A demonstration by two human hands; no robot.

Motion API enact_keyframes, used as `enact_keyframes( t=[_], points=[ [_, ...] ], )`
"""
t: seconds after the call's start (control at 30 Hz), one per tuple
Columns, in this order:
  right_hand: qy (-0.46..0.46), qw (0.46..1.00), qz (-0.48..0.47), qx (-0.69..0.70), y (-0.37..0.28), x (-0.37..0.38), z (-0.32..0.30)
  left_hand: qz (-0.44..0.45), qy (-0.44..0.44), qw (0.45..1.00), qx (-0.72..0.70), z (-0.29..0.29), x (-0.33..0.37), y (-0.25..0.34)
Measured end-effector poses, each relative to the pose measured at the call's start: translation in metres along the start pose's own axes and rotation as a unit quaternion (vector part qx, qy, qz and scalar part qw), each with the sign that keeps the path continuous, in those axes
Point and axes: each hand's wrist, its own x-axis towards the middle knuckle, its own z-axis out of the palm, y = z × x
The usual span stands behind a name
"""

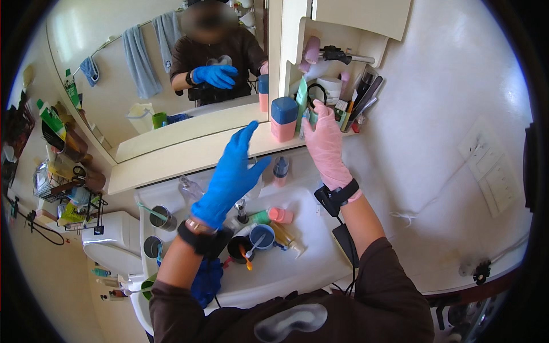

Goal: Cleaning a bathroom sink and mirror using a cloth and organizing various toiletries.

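Since upright toiletries (330, 87) crowd the open cream wall cabinet (360, 43) at upper right, the pink-gloved right hand (326, 146) seemingly narrows its slightly parted fingers beside the pale green plastic tube (301, 94) there, any grip unclear, while the blue-gloved left hand (229, 174) hovers empty at centre, fingers together, thumb spread.

A slim, mint-green plastic tube (301, 94) is standing nearly upright in the open cabinet shelf right of the mirror, its lower part sitting partly out of sight. Just to its left, a blocky, soft-cornered pink plastic container (283, 128) is standing upright on the cream ledge (171, 163), wearing its large dark-blue cap (284, 106).
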Motion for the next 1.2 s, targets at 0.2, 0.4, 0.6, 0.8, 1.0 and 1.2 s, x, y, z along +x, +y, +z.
enact_keyframes(
  t=[0.2,0.4,0.6,0.8,1.0,1.2],
  points=[
    [-0.023,0.999,0.012,-0.018,0.002,0.003,0.009,-0.038,0.058,0.995,-0.069,0.059,0.050,-0.027],
    [-0.021,0.998,-0.011,-0.055,0.006,0.005,0.017,-0.092,0.051,0.990,-0.093,0.086,0.075,-0.035],
    [-0.014,0.998,-0.018,0.056,0.009,0.013,-0.004,0.003,0.132,0.984,-0.121,0.099,0.087,-0.049],
    [-0.136,0.968,0.046,0.206,0.014,0.002,-0.090,-0.077,0.077,0.981,-0.162,0.049,0.041,-0.006],
    [-0.391,0.908,0.101,-0.108,0.098,-0.077,-0.123,-0.116,-0.088,0.963,-0.227,0.063,-0.070,0.047],
    [-0.383,0.919,0.077,-0.055,0.129,-0.168,-0.099,-0.161,-0.160,0.967,-0.118,0.140,-0.176,0.027]
  ],
)
